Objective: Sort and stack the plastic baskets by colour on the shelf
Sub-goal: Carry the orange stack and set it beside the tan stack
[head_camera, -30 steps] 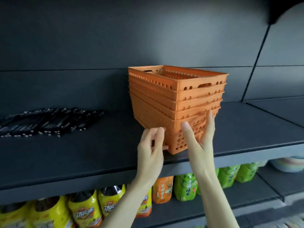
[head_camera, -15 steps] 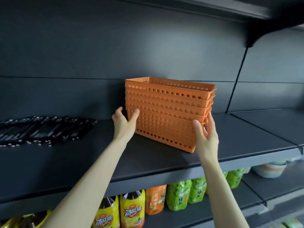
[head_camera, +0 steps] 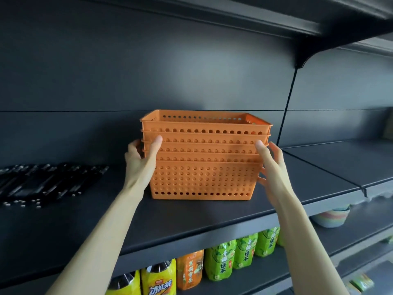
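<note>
A nested stack of several orange perforated plastic baskets (head_camera: 204, 177) stands on the dark shelf (head_camera: 191, 220), its long side facing me. My left hand (head_camera: 140, 165) grips the stack's left end, thumb on the front face and fingers curled round the side rims. At the right end, my right hand (head_camera: 274, 173) has its thumb at the front corner and its fingers spread straight along the side. Only orange baskets are in view.
A heap of black pen-like items (head_camera: 49, 182) lies on the same shelf at the left. Below are yellow (head_camera: 158, 279), orange (head_camera: 189, 269) and green drink bottles (head_camera: 221, 260), and pastel bowls (head_camera: 331, 216) at the right. Another shelf (head_camera: 319, 22) hangs overhead.
The stack has turned from corner-on to long side facing me and sits squarer on the shelf. My left hand moved from the front corner to the left end.
</note>
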The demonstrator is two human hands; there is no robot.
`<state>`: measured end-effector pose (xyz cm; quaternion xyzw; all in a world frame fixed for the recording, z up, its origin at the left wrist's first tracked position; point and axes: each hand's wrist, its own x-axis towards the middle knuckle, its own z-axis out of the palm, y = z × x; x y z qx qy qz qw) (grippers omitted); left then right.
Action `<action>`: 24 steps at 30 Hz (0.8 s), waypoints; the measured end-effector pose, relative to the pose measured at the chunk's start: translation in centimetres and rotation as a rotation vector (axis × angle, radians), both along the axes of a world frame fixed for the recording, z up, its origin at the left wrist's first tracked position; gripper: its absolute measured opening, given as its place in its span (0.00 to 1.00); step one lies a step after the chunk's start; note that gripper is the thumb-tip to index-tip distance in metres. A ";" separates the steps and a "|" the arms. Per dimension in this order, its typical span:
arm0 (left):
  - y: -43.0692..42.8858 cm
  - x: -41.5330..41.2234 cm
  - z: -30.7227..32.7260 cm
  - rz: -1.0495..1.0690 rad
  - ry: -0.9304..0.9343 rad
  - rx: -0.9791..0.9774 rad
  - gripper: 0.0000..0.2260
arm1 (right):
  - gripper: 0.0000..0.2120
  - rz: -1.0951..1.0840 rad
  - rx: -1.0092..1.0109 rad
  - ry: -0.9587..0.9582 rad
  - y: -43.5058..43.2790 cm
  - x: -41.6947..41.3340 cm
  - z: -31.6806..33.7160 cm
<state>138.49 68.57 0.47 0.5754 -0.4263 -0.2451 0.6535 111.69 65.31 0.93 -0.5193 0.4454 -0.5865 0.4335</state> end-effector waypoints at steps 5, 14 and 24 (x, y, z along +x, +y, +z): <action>0.8 -1.6 -0.6 -0.038 -0.149 -0.144 0.38 | 0.40 -0.039 -0.176 0.151 0.6 1.1 -0.1; 4.4 -6.1 -0.2 0.053 -0.267 -0.364 0.44 | 0.42 -0.127 -0.344 0.151 3.8 -3.2 -0.7; 7.7 -25.3 0.9 0.007 -0.172 -0.456 0.43 | 0.43 -0.293 -0.391 0.196 10.3 -22.2 1.6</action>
